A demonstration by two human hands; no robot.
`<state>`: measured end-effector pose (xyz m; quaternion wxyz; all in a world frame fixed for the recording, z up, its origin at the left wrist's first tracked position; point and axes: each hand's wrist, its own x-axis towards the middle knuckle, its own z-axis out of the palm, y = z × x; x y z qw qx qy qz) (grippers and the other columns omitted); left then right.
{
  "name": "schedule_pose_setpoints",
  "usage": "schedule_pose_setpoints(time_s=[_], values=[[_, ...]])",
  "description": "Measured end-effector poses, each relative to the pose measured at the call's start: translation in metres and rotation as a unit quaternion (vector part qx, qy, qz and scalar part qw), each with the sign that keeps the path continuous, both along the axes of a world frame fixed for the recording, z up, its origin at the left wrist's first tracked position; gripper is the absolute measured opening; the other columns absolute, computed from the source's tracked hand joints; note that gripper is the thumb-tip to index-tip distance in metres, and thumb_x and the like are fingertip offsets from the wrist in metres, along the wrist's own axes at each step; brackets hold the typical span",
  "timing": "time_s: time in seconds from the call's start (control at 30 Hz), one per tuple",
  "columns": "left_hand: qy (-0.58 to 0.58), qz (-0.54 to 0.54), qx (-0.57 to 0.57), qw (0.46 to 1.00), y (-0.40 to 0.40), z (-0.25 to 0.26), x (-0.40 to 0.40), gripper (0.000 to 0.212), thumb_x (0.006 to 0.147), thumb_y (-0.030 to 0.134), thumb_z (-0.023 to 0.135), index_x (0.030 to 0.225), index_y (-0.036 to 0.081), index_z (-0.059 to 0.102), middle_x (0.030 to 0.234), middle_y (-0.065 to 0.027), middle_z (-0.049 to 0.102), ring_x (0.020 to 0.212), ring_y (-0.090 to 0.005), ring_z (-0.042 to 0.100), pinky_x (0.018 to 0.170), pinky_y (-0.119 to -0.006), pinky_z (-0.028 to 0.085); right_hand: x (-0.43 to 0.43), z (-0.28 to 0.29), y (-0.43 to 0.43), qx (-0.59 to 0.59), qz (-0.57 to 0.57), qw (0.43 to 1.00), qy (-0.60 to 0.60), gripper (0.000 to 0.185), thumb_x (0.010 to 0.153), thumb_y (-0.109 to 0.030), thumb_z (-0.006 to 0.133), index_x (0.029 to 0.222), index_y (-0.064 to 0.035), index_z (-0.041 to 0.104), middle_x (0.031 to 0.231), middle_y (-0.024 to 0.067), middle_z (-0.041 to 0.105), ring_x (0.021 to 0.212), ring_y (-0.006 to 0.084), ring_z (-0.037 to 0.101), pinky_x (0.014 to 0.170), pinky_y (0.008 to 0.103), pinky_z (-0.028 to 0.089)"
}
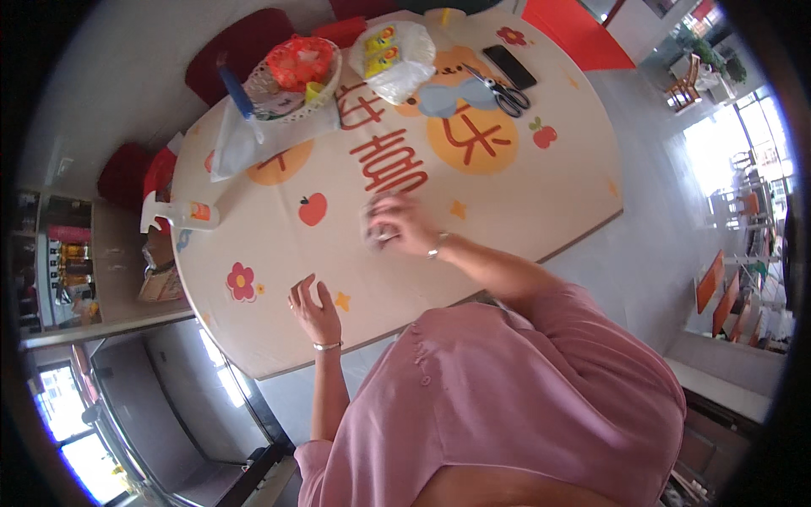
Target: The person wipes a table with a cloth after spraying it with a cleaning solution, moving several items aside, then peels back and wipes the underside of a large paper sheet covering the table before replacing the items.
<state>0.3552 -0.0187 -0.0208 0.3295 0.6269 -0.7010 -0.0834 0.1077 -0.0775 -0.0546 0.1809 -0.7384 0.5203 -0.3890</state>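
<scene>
My right hand (405, 225) is closed around a crumpled cloth (375, 231) and presses it on the patterned cover of the table (393, 272), near its middle. Hand and cloth are somewhat blurred. My left hand (315, 310) rests at the near left part of the table, fingers apart and holding nothing. A white spray bottle (193, 215) with an orange label lies or stands at the left edge; its pose is hard to tell. Scissors (497, 92) with black handles lie at the far right, beside a black smartphone (509, 66).
At the far left is a white woven basket (329, 95) holding a red net bag (301, 62), with a blue-handled tool (236, 92) at its side and a plastic bag (237, 142) beneath. A plastic bag with yellow packets (383, 60) lies farther back. Red chairs (231, 47) stand around.
</scene>
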Motion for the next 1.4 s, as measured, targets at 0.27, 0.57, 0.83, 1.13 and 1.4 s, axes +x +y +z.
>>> schedule_pose_setpoints(time_s=[0.27, 0.57, 0.83, 1.13, 1.4], values=[[-0.025, -0.091, -0.038, 0.995, -0.097, 0.03, -0.016, 0.023, 0.08, 0.012, 0.059, 0.101, 0.002, 0.055, 0.094, -0.0114, 0.057, 0.09, -0.0279, 0.051, 0.082, -0.04, 0.039, -0.144, 0.048, -0.034, 0.117, 0.098, 0.969, 0.194, 0.044, 0.068, -0.035, 0.071, 0.103, -0.0108, 0.058, 0.112, 0.0076, 0.051, 0.107, 0.0255, 0.048, 0.09, 0.0386, 0.04], [-0.096, -0.168, -0.034, 0.98, -0.259, 0.083, -0.061, 0.042, 0.079, 0.023, 0.061, 0.114, 0.003, 0.048, 0.104, -0.0151, 0.055, 0.097, -0.0336, 0.05, 0.085, -0.042, 0.039, -0.2, 0.11, -0.198, 0.14, -0.138, 0.973, 0.117, 0.057, 0.073, -0.035, 0.068, 0.119, -0.0085, 0.046, 0.101, 0.0133, 0.056, 0.092, 0.0244, 0.058, 0.079, 0.0331, 0.048], [0.045, -0.097, 0.016, 0.994, -0.404, 0.065, -0.094, 0.074, 0.073, 0.036, 0.067, 0.13, 0.007, 0.031, 0.117, -0.0189, 0.051, 0.109, -0.0342, 0.047, 0.093, -0.04, 0.038, -0.152, 0.088, -0.285, 0.245, -0.225, 0.925, 0.181, 0.077, 0.07, -0.055, 0.063, 0.134, -0.0249, 0.033, 0.118, 0.0169, 0.046, 0.11, 0.0309, 0.049, 0.087, 0.0405, 0.044], [0.232, 0.081, 0.219, 0.944, -0.467, 0.045, -0.135, 0.082, 0.07, 0.04, 0.069, 0.132, 0.01, 0.024, 0.115, -0.0138, 0.051, 0.099, -0.0276, 0.055, 0.075, -0.039, 0.049, -0.153, 0.069, -0.284, 0.16, -0.222, 0.929, 0.251, 0.072, 0.071, -0.043, 0.068, 0.131, -0.0169, 0.038, 0.11, 0.0108, 0.046, 0.102, 0.0235, 0.047, 0.079, 0.0361, 0.048], [0.373, 0.053, 0.295, 0.878, -0.527, -0.018, -0.079, 0.032, 0.081, 0.019, 0.059, 0.111, 0.01, 0.052, 0.101, -0.0101, 0.059, 0.089, -0.0276, 0.06, 0.064, -0.043, 0.055, -0.159, 0.052, -0.284, 0.113, -0.17, 0.967, 0.154, 0.08, 0.072, -0.045, 0.066, 0.134, -0.0095, 0.029, 0.115, 0.0161, 0.044, 0.106, 0.0286, 0.047, 0.084, 0.0388, 0.046]])
